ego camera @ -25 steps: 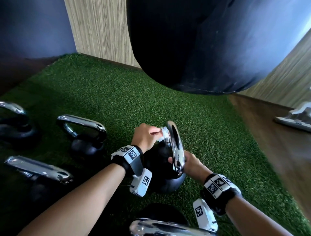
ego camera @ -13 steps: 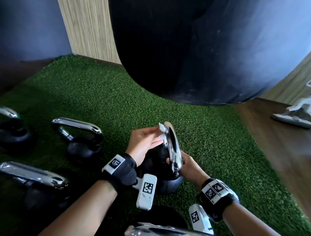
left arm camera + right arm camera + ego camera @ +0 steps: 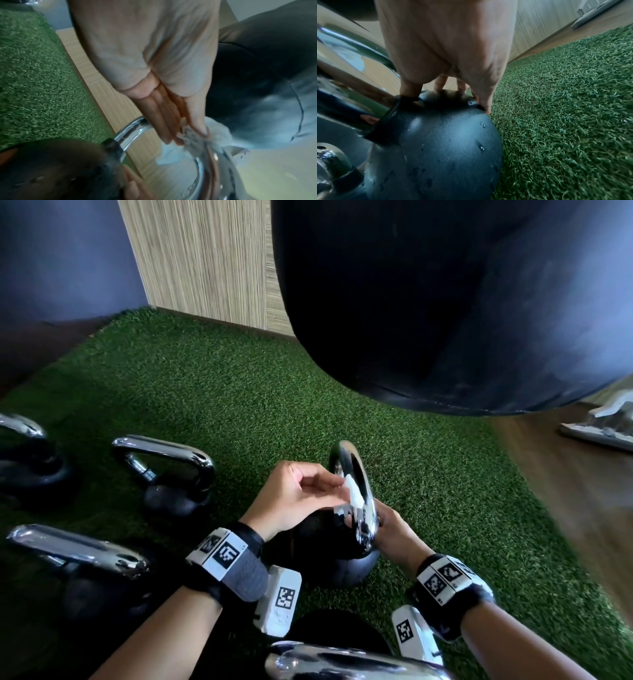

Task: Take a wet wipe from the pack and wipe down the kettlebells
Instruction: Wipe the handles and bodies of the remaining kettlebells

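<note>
A black kettlebell [image 3: 342, 566] with a chrome handle [image 3: 359, 474] stands on the green turf at the centre of the head view. My left hand [image 3: 342, 491] pinches a small white wet wipe [image 3: 353, 495] between thumb and fingertips and holds it against the handle's inner edge. The left wrist view shows the wipe [image 3: 171, 152] crumpled on the handle [image 3: 200, 170] under my left hand [image 3: 188, 134]. My right hand [image 3: 387, 529] grips the top of the ball beside the handle's base. In the right wrist view its fingers [image 3: 440, 83] curve over the ball [image 3: 440, 142].
Other chrome-handled kettlebells stand at the left [image 3: 171, 474], far left [image 3: 27, 453], near left [image 3: 78, 556] and bottom edge [image 3: 342, 662]. A large black punching bag [image 3: 445, 302] hangs above the turf [image 3: 205, 405]. Wooden floor [image 3: 565, 491] and a metal base [image 3: 603, 422] lie to the right.
My left hand has turned from knuckles-up to palm-up and slid the wipe from the handle's top down its near side. The right hand has stayed on the kettlebell.
</note>
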`<state>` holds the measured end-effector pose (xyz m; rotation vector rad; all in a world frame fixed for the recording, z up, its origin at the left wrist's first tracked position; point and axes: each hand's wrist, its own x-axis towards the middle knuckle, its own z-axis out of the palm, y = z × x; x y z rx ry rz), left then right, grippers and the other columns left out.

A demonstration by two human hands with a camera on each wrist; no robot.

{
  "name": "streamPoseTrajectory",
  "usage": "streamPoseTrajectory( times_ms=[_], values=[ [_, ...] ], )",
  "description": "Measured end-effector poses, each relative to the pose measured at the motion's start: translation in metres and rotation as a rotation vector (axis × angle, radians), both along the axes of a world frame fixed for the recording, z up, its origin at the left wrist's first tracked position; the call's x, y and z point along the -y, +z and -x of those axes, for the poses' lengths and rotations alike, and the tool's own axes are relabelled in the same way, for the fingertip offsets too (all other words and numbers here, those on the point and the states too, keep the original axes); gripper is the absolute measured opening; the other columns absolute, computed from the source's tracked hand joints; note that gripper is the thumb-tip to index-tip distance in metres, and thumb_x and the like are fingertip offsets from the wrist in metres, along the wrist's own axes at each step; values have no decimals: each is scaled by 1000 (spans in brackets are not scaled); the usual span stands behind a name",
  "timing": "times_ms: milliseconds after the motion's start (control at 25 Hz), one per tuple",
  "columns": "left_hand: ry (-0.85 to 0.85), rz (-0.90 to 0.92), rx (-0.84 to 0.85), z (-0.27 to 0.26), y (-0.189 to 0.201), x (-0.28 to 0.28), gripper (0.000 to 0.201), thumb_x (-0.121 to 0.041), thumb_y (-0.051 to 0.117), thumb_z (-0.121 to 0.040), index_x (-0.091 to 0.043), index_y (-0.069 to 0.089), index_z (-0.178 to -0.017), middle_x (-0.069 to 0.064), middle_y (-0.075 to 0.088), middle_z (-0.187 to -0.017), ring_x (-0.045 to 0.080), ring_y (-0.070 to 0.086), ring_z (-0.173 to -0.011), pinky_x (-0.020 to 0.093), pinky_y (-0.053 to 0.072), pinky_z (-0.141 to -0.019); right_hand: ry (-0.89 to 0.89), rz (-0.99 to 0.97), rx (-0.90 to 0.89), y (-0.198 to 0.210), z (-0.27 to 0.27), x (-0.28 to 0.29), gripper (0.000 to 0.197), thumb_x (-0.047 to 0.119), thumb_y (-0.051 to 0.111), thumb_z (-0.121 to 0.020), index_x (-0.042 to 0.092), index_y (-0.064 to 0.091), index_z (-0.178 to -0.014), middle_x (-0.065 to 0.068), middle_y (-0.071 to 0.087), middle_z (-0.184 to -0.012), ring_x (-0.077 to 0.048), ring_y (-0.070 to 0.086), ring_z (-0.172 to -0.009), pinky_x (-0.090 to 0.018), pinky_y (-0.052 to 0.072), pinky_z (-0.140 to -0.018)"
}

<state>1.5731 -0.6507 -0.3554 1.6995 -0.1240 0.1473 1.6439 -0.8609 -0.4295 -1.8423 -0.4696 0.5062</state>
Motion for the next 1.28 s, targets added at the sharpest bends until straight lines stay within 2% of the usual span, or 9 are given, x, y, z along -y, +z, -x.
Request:
streamPoseTrajectory(
  times_ms=[120,280,600,760,880,960,1040,1160,1280],
  values=[
    [-136,-8,-22,15,-13,6,22,-6,91,-70,-16,78,-86,2,80,-87,11,74,-78,21,57,-75,-11,-4,-12,1,1,1,50,26,82,-76,31,67,-123,-3,76,-113,-29,70,-109,-57,54,-98],
    [-27,-103,58,33,-22,14,23,-15,93,-69,-27,80,-83,-10,80,-86,1,74,-78,14,54,-71,-10,-19,-31,2,0,1,45,23,81,-72,29,69,-115,-6,76,-109,-34,70,-107,-57,54,-97],
    [-39,-347,130,39,-48,12,12,-19,88,-78,-19,84,-90,-16,79,-96,-2,74,-94,33,59,-91,-25,4,14,8,4,0,36,31,78,-76,27,69,-111,-6,74,-106,-33,69,-104,-51,58,-92],
    [-29,-246,87,37,-33,1,17,-23,89,-77,-21,83,-93,-15,80,-95,4,75,-94,28,57,-93,-21,207,157,44,3,9,18,7,65,-93,16,71,-106,4,72,-104,-3,70,-87,-25,60,-75],
    [43,38,86,36,-19,-5,20,-17,86,-76,-17,82,-95,1,81,-96,18,77,-91,29,58,-87,-230,-37,264,86,8,16,12,0,68,-91,3,72,-102,-2,71,-92,-3,65,-73,-15,55,-66],
    [65,151,118,35,-9,-5,22,-10,83,-76,-13,81,-97,6,80,-98,21,77,-92,27,58,-85,-164,-193,354,112,19,13,9,2,73,-86,4,74,-95,4,70,-75,-9,56,-55,-16,44,-51],
    [43,184,162,34,2,-5,24,-9,81,-76,-16,82,-98,7,80,-100,20,77,-93,25,58,-85,-11,-177,427,129,30,3,19,25,82,-80,15,79,-96,4,72,-72,-17,55,-51,-24,45,-48],
    [17,177,199,31,12,-10,27,-8,78,-79,-15,81,-104,8,79,-106,25,76,-99,30,58,-89,54,-114,435,138,36,-12,38,57,83,-68,38,80,-100,7,77,-95,-14,74,-77,-37,62,-69],
    [69,113,266,28,13,-13,27,-8,77,-80,-6,78,-106,8,78,-110,26,75,-104,34,57,-92,25,-132,352,139,34,-17,45,36,90,-66,23,80,-108,4,78,-105,-15,77,-90,-46,63,-82]
  ],
)
